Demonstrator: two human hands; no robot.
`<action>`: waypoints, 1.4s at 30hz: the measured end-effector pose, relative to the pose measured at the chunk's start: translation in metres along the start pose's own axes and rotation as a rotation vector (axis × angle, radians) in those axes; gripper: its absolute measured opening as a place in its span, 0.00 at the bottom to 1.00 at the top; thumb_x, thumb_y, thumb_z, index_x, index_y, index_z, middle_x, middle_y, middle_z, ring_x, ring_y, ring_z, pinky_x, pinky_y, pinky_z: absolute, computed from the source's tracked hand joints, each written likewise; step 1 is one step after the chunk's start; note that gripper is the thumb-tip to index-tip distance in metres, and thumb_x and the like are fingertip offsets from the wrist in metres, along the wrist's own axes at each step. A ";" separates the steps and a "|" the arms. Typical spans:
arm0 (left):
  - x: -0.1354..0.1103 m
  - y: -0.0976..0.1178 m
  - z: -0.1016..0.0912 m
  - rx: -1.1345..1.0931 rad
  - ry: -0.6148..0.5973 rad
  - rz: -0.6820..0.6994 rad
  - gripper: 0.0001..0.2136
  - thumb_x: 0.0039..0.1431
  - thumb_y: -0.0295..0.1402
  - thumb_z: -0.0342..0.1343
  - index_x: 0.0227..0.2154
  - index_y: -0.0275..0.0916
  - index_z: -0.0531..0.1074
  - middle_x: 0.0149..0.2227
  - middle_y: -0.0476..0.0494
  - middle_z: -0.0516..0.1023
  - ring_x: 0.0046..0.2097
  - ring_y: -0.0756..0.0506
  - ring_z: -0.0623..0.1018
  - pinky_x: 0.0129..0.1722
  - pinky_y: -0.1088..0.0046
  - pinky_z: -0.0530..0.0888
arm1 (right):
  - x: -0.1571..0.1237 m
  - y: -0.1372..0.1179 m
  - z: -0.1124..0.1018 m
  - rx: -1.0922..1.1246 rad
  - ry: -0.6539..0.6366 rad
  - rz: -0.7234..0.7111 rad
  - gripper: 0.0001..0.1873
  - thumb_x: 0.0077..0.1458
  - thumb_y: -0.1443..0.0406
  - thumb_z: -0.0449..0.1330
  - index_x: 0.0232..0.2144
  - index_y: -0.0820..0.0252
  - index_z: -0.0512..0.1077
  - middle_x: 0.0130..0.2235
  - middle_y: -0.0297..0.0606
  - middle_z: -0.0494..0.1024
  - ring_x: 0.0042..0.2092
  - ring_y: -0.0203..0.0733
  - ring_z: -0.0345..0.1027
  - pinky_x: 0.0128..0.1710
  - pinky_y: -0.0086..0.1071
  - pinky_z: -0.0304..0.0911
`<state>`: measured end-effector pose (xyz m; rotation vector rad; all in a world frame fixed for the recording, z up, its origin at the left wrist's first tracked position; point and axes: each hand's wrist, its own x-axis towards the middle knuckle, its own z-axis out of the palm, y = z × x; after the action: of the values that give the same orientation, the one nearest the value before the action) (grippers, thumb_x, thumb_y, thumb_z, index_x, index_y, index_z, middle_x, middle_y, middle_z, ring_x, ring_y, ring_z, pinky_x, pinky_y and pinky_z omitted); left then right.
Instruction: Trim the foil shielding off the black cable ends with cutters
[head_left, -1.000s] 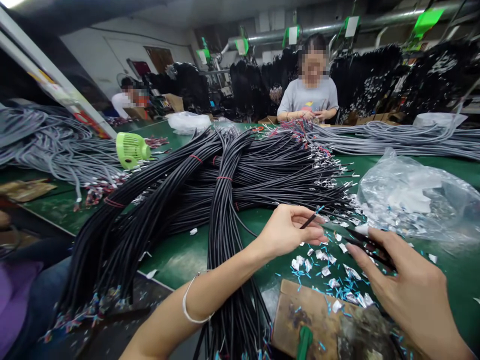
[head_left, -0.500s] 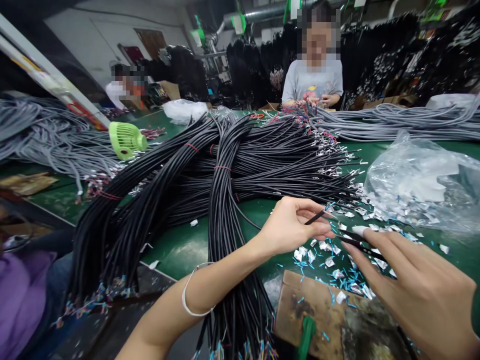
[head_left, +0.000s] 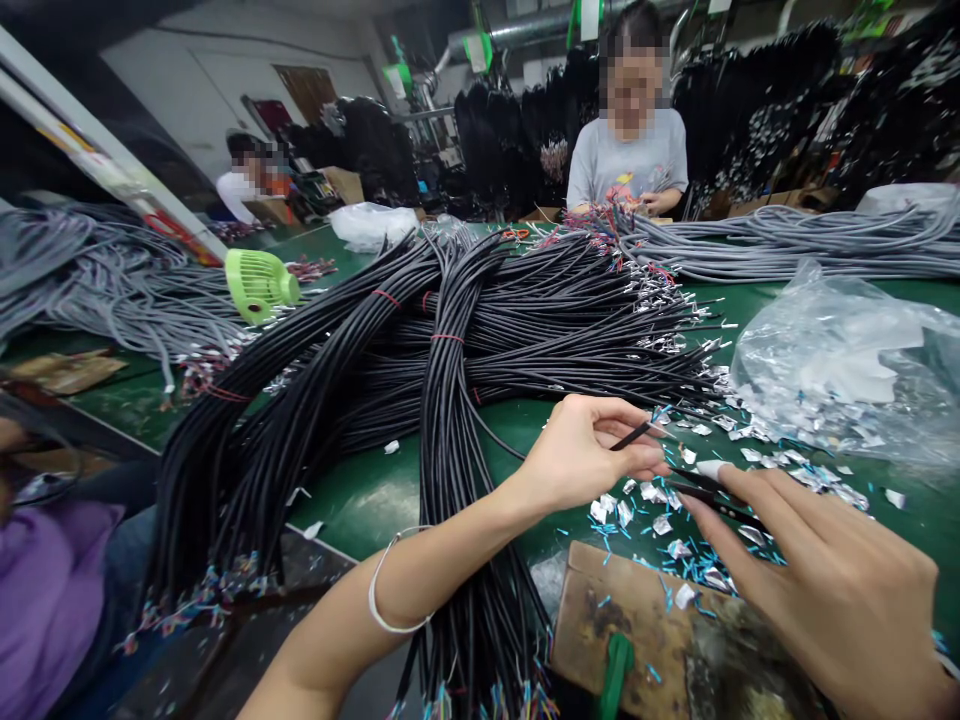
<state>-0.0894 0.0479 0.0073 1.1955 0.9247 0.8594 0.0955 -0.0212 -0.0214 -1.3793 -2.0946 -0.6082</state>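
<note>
My left hand (head_left: 585, 455) pinches the end of a thin black cable (head_left: 636, 432) just above the green table (head_left: 375, 500). My right hand (head_left: 832, 590) is closed round a slim black tool (head_left: 712, 497) whose tip points at that cable end. Small foil scraps and blue wire bits (head_left: 675, 550) lie under both hands. A big heap of bundled black cables (head_left: 420, 360) spreads across the table to the left of my left hand and hangs over the near edge.
A clear plastic bag (head_left: 840, 370) of foil scraps sits at right. Grey cable bundles (head_left: 787, 250) lie behind, with a green fan (head_left: 259, 283) at left. A brown board (head_left: 645, 630) is near me. A person in a grey shirt (head_left: 626, 165) works opposite.
My right hand has moved a little left, bringing the tool tip closer to the cable end. The view has dropped slightly. My left hand keeps its pinch.
</note>
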 end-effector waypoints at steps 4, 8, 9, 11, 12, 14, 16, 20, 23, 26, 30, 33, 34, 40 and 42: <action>0.000 -0.001 -0.001 0.003 -0.016 0.012 0.11 0.42 0.28 0.66 0.30 0.30 0.74 0.26 0.44 0.78 0.30 0.45 0.81 0.32 0.72 0.77 | 0.001 0.000 -0.001 0.069 -0.006 0.075 0.12 0.56 0.58 0.59 0.42 0.56 0.69 0.37 0.39 0.79 0.31 0.49 0.71 0.30 0.37 0.56; 0.001 0.000 -0.002 0.031 -0.014 0.044 0.07 0.47 0.25 0.63 0.31 0.30 0.74 0.26 0.45 0.78 0.30 0.46 0.81 0.31 0.75 0.77 | 0.002 0.006 -0.001 0.126 -0.053 0.130 0.11 0.58 0.57 0.56 0.41 0.54 0.70 0.37 0.36 0.78 0.30 0.46 0.72 0.29 0.36 0.58; 0.001 0.001 -0.002 0.032 -0.007 0.054 0.06 0.48 0.24 0.62 0.31 0.30 0.74 0.25 0.45 0.77 0.30 0.46 0.81 0.31 0.76 0.77 | 0.002 0.008 -0.001 0.141 -0.102 0.128 0.12 0.58 0.56 0.55 0.41 0.54 0.70 0.37 0.36 0.78 0.31 0.46 0.73 0.29 0.36 0.59; 0.001 0.003 -0.002 0.027 0.014 0.066 0.05 0.49 0.23 0.61 0.30 0.30 0.73 0.25 0.46 0.77 0.30 0.47 0.81 0.29 0.79 0.76 | -0.001 0.010 0.001 0.182 -0.251 0.093 0.12 0.58 0.56 0.53 0.42 0.53 0.70 0.39 0.36 0.78 0.31 0.47 0.73 0.27 0.36 0.61; 0.001 0.004 -0.002 0.027 0.023 0.069 0.04 0.49 0.22 0.61 0.30 0.30 0.73 0.25 0.46 0.77 0.30 0.48 0.81 0.29 0.79 0.76 | -0.002 0.009 0.002 0.211 -0.329 0.062 0.12 0.58 0.58 0.53 0.42 0.52 0.70 0.39 0.36 0.77 0.31 0.47 0.73 0.26 0.36 0.62; 0.002 0.005 -0.002 0.047 0.025 0.068 0.04 0.49 0.22 0.60 0.30 0.30 0.73 0.24 0.47 0.76 0.28 0.49 0.80 0.29 0.79 0.76 | -0.004 0.005 0.005 0.293 -0.462 -0.011 0.12 0.58 0.61 0.53 0.43 0.52 0.70 0.40 0.37 0.77 0.30 0.46 0.73 0.25 0.36 0.63; 0.002 0.005 -0.002 0.103 0.002 0.058 0.03 0.50 0.23 0.60 0.30 0.30 0.74 0.22 0.48 0.75 0.25 0.50 0.79 0.26 0.79 0.76 | -0.005 -0.001 0.007 0.383 -0.537 -0.061 0.11 0.57 0.64 0.53 0.42 0.53 0.71 0.38 0.37 0.77 0.31 0.45 0.73 0.27 0.36 0.65; 0.001 0.004 -0.002 0.242 -0.040 0.059 0.03 0.51 0.26 0.60 0.29 0.30 0.75 0.20 0.50 0.72 0.19 0.54 0.73 0.17 0.83 0.68 | -0.004 -0.011 0.011 0.479 -0.586 -0.074 0.11 0.53 0.68 0.56 0.38 0.53 0.74 0.34 0.35 0.78 0.31 0.42 0.74 0.29 0.32 0.66; 0.002 0.002 -0.004 0.301 -0.061 0.107 0.04 0.51 0.27 0.60 0.29 0.30 0.75 0.21 0.50 0.72 0.18 0.55 0.71 0.16 0.84 0.66 | -0.005 -0.010 0.014 0.482 -0.590 -0.072 0.12 0.51 0.68 0.58 0.38 0.52 0.75 0.34 0.35 0.78 0.30 0.42 0.74 0.28 0.32 0.66; 0.003 -0.002 -0.006 0.362 -0.070 0.158 0.06 0.51 0.30 0.60 0.30 0.30 0.76 0.23 0.49 0.73 0.18 0.55 0.70 0.17 0.83 0.65 | -0.007 -0.007 0.017 0.458 -0.609 -0.077 0.12 0.49 0.68 0.59 0.37 0.51 0.75 0.34 0.33 0.78 0.29 0.43 0.73 0.27 0.33 0.64; 0.004 -0.005 -0.008 0.472 -0.049 0.241 0.07 0.51 0.31 0.60 0.30 0.32 0.77 0.23 0.49 0.75 0.20 0.55 0.69 0.19 0.82 0.64 | -0.006 -0.006 0.016 0.425 -0.667 -0.095 0.07 0.48 0.69 0.59 0.26 0.49 0.74 0.26 0.28 0.76 0.26 0.42 0.72 0.24 0.33 0.61; 0.004 -0.005 -0.008 0.511 -0.040 0.281 0.07 0.52 0.32 0.59 0.29 0.33 0.77 0.24 0.49 0.75 0.23 0.55 0.70 0.22 0.81 0.65 | -0.005 -0.007 0.014 0.408 -0.664 -0.103 0.08 0.47 0.69 0.60 0.25 0.48 0.75 0.24 0.27 0.75 0.25 0.41 0.71 0.23 0.32 0.60; 0.004 -0.005 -0.008 0.519 -0.040 0.290 0.07 0.52 0.32 0.59 0.29 0.33 0.77 0.24 0.49 0.76 0.23 0.54 0.70 0.23 0.81 0.65 | -0.005 -0.007 0.014 0.398 -0.662 -0.103 0.08 0.46 0.69 0.60 0.25 0.48 0.75 0.24 0.27 0.75 0.25 0.41 0.72 0.23 0.32 0.60; 0.005 -0.009 -0.010 0.466 -0.121 0.270 0.08 0.51 0.32 0.61 0.31 0.33 0.77 0.29 0.46 0.78 0.30 0.52 0.73 0.29 0.80 0.68 | -0.012 0.005 0.016 0.199 -0.602 -0.120 0.09 0.48 0.66 0.55 0.25 0.48 0.75 0.27 0.30 0.77 0.26 0.47 0.73 0.21 0.35 0.60; 0.006 -0.009 -0.009 0.406 -0.124 0.250 0.12 0.48 0.34 0.63 0.36 0.33 0.77 0.32 0.46 0.78 0.32 0.51 0.73 0.31 0.79 0.69 | -0.013 0.013 0.018 0.146 -0.526 -0.065 0.11 0.53 0.61 0.52 0.30 0.49 0.75 0.31 0.33 0.79 0.27 0.49 0.74 0.22 0.37 0.61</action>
<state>-0.0954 0.0550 -0.0033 1.7247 0.8839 0.8039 0.1081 -0.0144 -0.0425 -1.5071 -2.5380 -0.1112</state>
